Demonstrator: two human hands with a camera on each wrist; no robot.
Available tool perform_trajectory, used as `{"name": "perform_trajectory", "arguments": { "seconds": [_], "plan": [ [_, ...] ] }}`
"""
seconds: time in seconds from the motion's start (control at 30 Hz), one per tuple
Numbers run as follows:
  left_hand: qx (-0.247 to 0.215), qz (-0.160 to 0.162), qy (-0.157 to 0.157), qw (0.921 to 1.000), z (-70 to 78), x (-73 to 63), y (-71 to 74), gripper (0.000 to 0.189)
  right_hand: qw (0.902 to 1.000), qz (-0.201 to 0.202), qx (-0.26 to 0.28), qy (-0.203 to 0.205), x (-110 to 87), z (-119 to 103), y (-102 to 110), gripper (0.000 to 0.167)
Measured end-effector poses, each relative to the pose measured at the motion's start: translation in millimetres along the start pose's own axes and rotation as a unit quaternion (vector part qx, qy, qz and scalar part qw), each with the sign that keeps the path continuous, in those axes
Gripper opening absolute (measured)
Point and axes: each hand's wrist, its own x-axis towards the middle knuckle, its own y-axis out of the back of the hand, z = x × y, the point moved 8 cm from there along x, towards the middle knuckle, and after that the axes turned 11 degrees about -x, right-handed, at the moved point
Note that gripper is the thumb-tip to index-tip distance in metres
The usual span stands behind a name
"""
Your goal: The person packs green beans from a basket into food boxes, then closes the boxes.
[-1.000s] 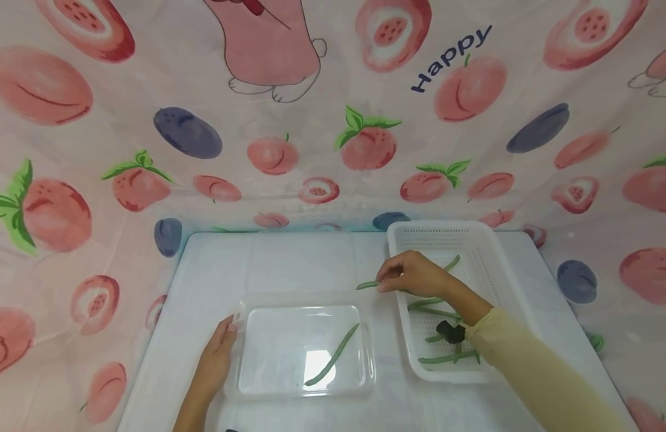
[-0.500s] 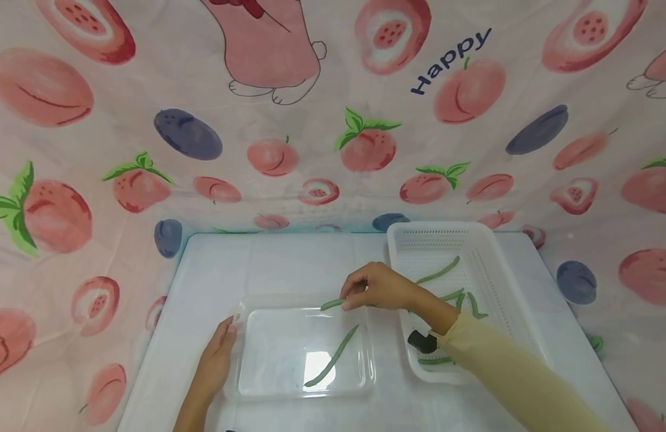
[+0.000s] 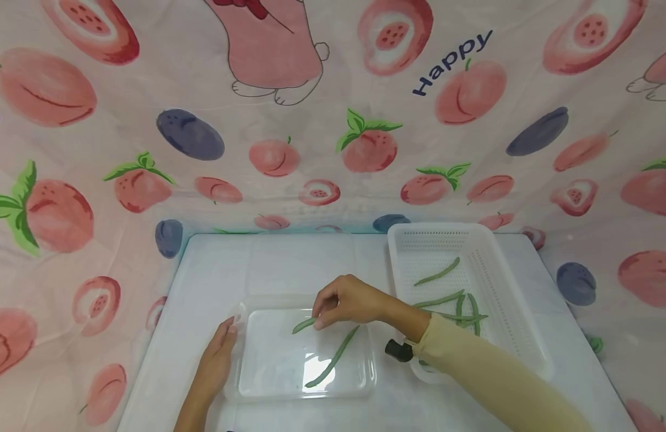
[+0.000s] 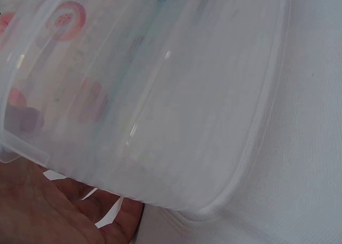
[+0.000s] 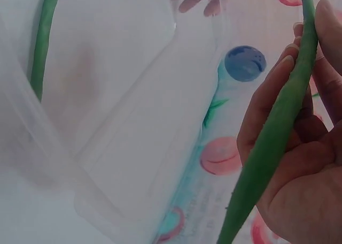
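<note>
My right hand (image 3: 346, 300) pinches a green bean (image 3: 303, 326) between thumb and fingers, over the back part of a clear plastic box (image 3: 273, 393). In the right wrist view the held bean (image 5: 275, 129) runs lengthwise past the palm. Another green bean (image 3: 333, 359) lies slantwise on the box's floor, to the right. My left hand (image 3: 213, 360) rests against the box's left end, fingers relaxed. The left wrist view shows its fingers (image 4: 120, 220) along the outside of the box wall (image 4: 176, 121).
A white perforated basket (image 3: 522, 306) stands right of the box, with several green beans (image 3: 438, 299) inside. My right forearm (image 3: 473, 366) crosses its front left corner. A dark wrist device (image 3: 399, 350) hangs under that arm. Behind the white table (image 3: 290, 258) hangs a peach-print cloth (image 3: 311, 132).
My right hand has carried the green bean leftward and nearer, from the basket's left edge to over the box. The left hand and the box stay in place.
</note>
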Motion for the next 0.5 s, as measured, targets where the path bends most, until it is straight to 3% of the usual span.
{"name": "perform_trajectory", "arguments": {
  "seconds": [0.5],
  "plan": [
    [-0.004, 0.000, 0.004, 1.0000, -3.2, 1.2, 0.3, 0.075, 0.9994, -0.011, 0.029, -0.012, 11.5, 7, -14, 0.007]
  ]
}}
